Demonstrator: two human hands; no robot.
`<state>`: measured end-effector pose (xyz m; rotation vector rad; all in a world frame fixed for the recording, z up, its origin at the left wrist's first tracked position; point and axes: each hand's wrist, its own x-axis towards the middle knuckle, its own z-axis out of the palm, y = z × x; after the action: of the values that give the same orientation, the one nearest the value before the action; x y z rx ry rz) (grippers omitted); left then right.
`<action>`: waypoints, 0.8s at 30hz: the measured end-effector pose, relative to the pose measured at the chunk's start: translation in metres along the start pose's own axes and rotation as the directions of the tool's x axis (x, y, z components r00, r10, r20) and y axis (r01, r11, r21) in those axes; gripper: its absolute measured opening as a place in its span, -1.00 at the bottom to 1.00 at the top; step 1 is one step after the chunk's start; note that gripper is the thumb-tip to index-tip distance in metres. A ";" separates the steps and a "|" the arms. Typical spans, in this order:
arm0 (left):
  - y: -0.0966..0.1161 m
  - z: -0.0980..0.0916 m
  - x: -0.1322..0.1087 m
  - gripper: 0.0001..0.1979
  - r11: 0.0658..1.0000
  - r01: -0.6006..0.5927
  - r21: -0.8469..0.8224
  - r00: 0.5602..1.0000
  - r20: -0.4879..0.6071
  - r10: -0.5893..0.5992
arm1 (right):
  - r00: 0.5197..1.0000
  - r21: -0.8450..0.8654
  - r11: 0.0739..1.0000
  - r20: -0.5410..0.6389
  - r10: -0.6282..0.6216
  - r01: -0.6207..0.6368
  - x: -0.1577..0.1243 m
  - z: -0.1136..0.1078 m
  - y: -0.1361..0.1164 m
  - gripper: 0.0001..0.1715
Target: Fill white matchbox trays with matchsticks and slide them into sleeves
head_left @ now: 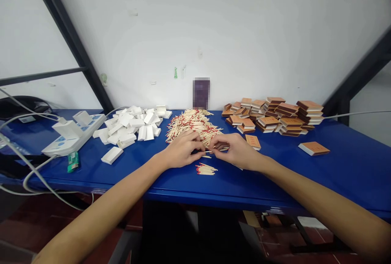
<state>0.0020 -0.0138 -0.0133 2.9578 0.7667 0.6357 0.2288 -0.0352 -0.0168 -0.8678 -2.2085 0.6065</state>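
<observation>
matchsticks, slim pale sticks with red tips, lay in a spiky heap mid-table, with a small loose bundle nearer the edge. from my remote seat i saw the right hand pinching one thin stick at the fingertips; the left hand curled at its other end, couldn't tell if it gripped. matte white trays sat jumbled left, flat orange-topped boxes right, on a glossy blue tabletop.
</observation>
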 end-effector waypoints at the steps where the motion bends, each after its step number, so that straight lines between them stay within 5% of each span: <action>1: 0.000 0.000 0.000 -0.84 1.000 -0.003 0.009 1.000 -0.003 0.003 | 1.000 -0.014 1.000 0.005 -0.002 0.002 0.000 0.000 0.000 -0.92; 9: 0.001 -0.005 -0.002 -0.81 0.998 0.004 0.062 1.000 0.031 -0.006 | 0.984 -0.197 0.969 -0.072 -0.166 0.149 0.001 -0.007 -0.004 -0.86; 24: 0.004 -0.011 -0.002 -0.87 1.000 -0.004 0.012 0.999 0.035 0.004 | 0.997 -0.271 0.960 0.067 -0.047 0.063 0.002 -0.008 -0.002 -0.86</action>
<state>-0.0023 -0.0189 -0.0039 2.9730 0.7650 0.5803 0.2323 -0.0341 -0.0095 -0.9320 -2.3999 0.3075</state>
